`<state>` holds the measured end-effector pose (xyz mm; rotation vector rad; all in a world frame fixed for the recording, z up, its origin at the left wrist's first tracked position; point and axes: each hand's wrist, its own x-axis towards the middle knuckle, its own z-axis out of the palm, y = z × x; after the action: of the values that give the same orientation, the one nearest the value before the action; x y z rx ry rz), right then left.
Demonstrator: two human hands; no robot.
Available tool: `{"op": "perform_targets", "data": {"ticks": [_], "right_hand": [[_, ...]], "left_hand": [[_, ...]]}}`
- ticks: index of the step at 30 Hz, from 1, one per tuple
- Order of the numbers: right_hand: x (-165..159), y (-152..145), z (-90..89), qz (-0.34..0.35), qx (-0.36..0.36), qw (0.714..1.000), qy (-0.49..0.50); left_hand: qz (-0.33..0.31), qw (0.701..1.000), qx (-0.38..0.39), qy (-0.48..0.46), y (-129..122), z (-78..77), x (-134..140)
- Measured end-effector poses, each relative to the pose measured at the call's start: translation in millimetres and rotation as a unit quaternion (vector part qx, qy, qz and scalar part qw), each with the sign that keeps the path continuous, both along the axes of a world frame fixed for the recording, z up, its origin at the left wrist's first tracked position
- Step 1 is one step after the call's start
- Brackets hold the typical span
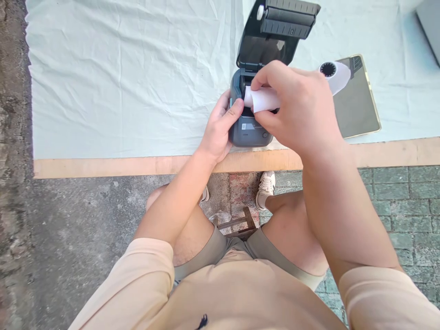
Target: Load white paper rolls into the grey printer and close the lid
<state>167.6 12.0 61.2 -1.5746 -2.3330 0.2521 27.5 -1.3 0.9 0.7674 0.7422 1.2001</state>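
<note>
Steadying the open label printer [249, 137] near the front edge of the tabletop [103, 166] with the left grip [218, 127] around its side; pinching the white paper roll [265, 99] at its compartment [248, 112] with the right grip [302, 103].

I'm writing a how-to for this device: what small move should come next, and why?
Probably the right hand should ease the white roll farther down into the dark device: the lid stands open, the roll sits at the opening in that hand's fingers, and the left hand holds the device's side.
</note>
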Motion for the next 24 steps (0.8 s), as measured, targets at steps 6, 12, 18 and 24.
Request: {"op": "perform_targets", "data": {"ticks": [6, 12, 18, 24], "right_hand": [[3, 3, -4.7, -0.008, 0.019, 0.999, 0.025], [4, 0, 9.1, 0.009, -0.052, 0.998, -0.030], [2, -4, 15.5, -0.052, 0.006, 0.996, -0.068], [1, -1, 6.5, -0.052, -0.002, 0.998, -0.034]], "left_hand": [[-0.002, 1.000, -0.005, -0.007, 2, -2.6, 0], [-0.017, 1.000, 0.001, 0.007, -1, -1.1, 1], [-0.030, 0.999, 0.016, -0.009, -3, -2.5, 0], [-0.028, 1.000, 0.000, -0.012, -2, -1.8, 1]]}}
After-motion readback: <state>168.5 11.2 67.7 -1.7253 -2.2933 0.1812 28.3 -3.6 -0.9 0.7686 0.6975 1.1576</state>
